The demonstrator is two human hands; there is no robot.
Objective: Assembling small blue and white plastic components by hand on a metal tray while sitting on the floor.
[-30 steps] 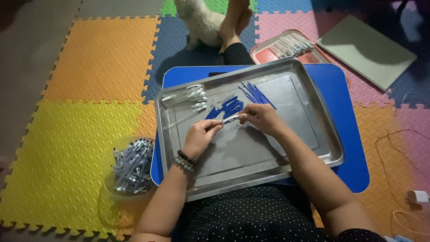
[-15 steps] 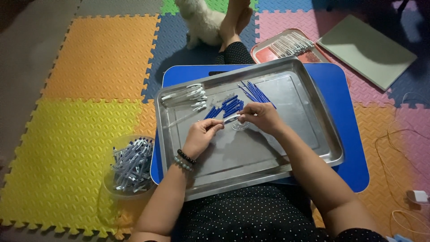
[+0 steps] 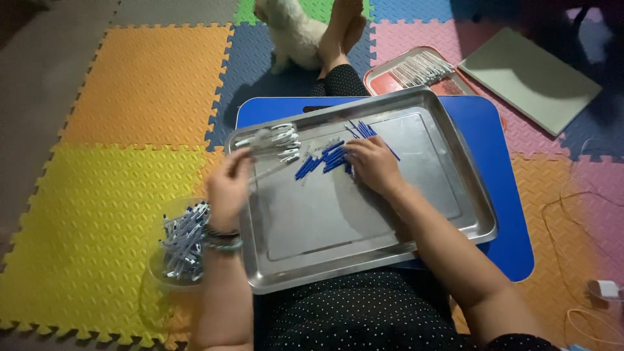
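Sorting small pen parts on a steel tray (image 3: 455,214) at frame centre.
Right hand (image 3: 372,164) rests fingers spread on blue pieces (image 3: 325,160), gripping nothing; left hand (image 3: 229,185), blurred at the tray's left rim, grip unclear.

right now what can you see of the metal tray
The metal tray is a shiny rectangle with a raised rim and rounded corners, lying flat on a blue board over the person's lap. Blue sticks and white pieces lie near its far left corner. The right hand rests inside; the left hand overlaps its left rim.

Steel tray (image 3: 390,260) on a blue lap table (image 3: 500,195), with blue caps (image 3: 325,160) and white pieces (image 3: 279,140).
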